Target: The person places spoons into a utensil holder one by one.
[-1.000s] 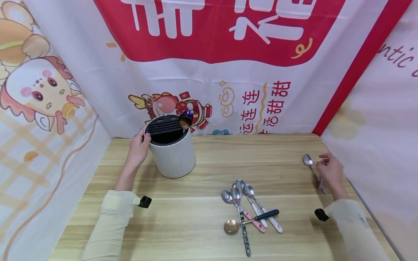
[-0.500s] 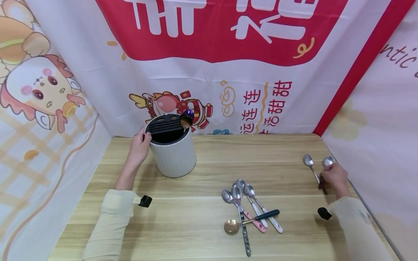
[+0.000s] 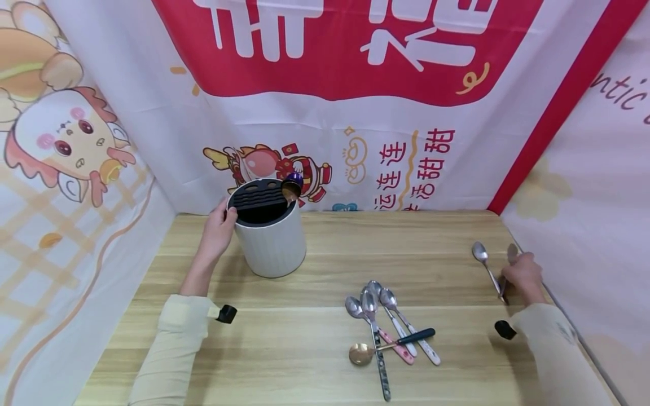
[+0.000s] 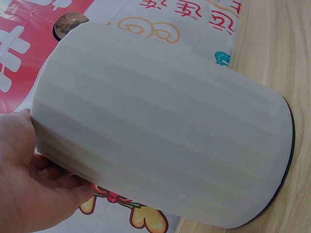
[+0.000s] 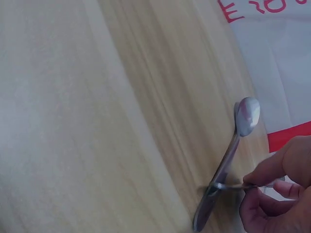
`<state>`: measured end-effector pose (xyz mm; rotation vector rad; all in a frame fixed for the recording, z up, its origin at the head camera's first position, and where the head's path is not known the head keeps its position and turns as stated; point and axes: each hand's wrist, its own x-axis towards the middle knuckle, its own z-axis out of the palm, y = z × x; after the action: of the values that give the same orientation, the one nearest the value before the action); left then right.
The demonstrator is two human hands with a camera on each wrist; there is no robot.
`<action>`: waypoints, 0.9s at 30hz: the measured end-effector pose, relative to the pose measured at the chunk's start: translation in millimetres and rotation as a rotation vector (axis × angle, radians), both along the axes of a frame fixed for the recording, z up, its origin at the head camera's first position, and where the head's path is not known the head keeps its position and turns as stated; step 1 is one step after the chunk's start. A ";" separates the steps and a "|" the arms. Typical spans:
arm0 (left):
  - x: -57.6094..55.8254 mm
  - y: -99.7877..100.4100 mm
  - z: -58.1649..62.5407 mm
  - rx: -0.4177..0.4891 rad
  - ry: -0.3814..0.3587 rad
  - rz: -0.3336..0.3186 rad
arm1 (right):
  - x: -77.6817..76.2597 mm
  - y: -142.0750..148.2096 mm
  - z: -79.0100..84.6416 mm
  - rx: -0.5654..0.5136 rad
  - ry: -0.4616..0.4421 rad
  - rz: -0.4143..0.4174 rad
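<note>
On the left, my left hand (image 3: 217, 232) grips the rim of a white ribbed utensil holder (image 3: 274, 248), thumb over the edge. The holder has a black slotted insert (image 3: 259, 194), and a dark, blue-edged spoon (image 3: 293, 186) rises from its right side. Far right, my right hand (image 3: 524, 275) pinches a metal spoon (image 5: 231, 186) between thumb and fingers. The end of this spoon crosses over the handle of another spoon (image 5: 226, 160), which lies on the table. In the head view my right hand hides much of the held spoon.
A heap of several spoons (image 3: 369, 301) lies at the table's middle front. Across it rests a gold spoon (image 3: 360, 354) with a dark handle. Printed cloth (image 3: 325, 113) hangs behind the wooden table (image 3: 274, 338) and at both sides.
My right hand has taken hold of the second spoon at the far right and has tilted it. My left hand and the holder have stayed in place.
</note>
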<state>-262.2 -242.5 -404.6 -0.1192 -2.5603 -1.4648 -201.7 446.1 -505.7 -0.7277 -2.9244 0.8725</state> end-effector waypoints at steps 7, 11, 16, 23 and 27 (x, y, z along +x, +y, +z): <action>-0.4 -0.6 0.0 0.013 0.004 -0.012 | -0.9 -1.1 11.6 -0.081 0.044 -0.059; -1.0 -0.4 -0.7 0.016 0.024 -0.010 | -3.2 -4.0 21.5 -0.087 0.069 -0.032; -0.6 -0.8 -2.4 0.012 0.035 -0.017 | -5.5 -10.5 29.1 -0.033 0.111 0.022; -0.1 -1.3 -3.6 0.012 0.028 -0.012 | -7.6 -26.5 37.0 -0.042 0.218 0.040; -0.5 -1.1 -3.2 0.010 0.033 -0.012 | -8.6 -37.3 43.5 -0.204 0.268 0.023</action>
<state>-262.8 -243.7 -407.8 -0.1558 -2.5303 -1.4678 -210.3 408.8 -462.2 -0.5359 -2.6398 1.1815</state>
